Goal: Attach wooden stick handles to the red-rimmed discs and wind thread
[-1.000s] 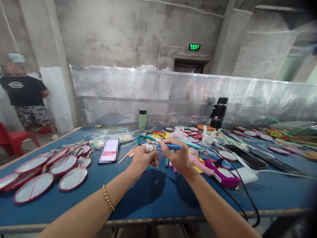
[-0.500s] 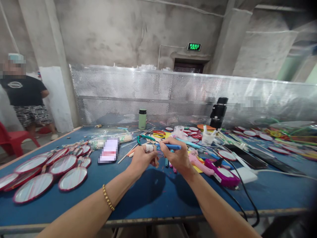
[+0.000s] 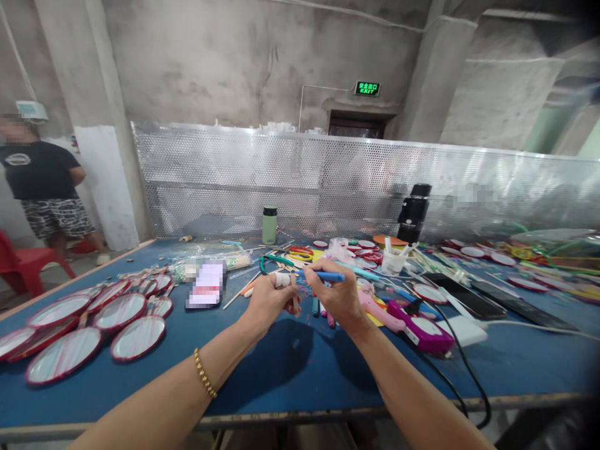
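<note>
My left hand (image 3: 267, 300) is closed around a thin stick (image 3: 295, 299), with white tape on one finger. My right hand (image 3: 336, 297) grips a blue stick (image 3: 329, 276) that points right. Both hands meet above the middle of the blue table (image 3: 290, 369). A gold bracelet (image 3: 205, 374) circles my left wrist. What lies between the fingertips is too small to make out.
Several red-rimmed round fans (image 3: 94, 322) lie at the left. A pink and purple glue gun (image 3: 412, 325) with a black cable (image 3: 462, 375) lies right of my hands. A green bottle (image 3: 269, 225), black flask (image 3: 414, 212) and white cup (image 3: 392, 260) stand behind. A person (image 3: 44, 181) stands far left.
My hands stay almost in place; the blue stick has shifted slightly. The person at the far left has moved a little further left.
</note>
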{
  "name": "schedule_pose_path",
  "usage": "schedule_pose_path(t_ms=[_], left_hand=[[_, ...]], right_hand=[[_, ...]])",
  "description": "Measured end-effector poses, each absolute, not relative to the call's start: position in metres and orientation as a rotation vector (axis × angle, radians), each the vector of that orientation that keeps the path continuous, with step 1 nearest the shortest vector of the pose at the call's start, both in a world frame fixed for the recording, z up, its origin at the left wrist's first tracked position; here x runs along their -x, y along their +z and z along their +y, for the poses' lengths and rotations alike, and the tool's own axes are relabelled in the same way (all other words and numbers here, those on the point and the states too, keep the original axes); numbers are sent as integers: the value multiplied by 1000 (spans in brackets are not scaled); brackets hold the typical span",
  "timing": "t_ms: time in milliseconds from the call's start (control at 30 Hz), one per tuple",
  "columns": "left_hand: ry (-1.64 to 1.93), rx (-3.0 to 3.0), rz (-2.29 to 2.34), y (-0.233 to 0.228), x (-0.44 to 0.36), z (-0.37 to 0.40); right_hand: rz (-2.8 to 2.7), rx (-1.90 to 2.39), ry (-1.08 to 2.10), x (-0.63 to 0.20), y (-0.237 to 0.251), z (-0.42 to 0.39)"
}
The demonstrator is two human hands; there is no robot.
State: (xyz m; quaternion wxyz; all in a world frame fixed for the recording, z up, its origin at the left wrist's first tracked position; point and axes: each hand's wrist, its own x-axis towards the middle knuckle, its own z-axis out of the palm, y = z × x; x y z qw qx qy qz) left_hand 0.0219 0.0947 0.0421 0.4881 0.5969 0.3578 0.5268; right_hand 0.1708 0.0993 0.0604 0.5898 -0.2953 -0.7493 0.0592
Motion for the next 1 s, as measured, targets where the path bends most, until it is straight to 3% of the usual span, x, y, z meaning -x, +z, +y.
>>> schedule_pose_path(t_ms=[1000], left_hand=[[1283,-1440,841,42,-22,96]], right_hand=[[-1751,662,132,-170,61,98]])
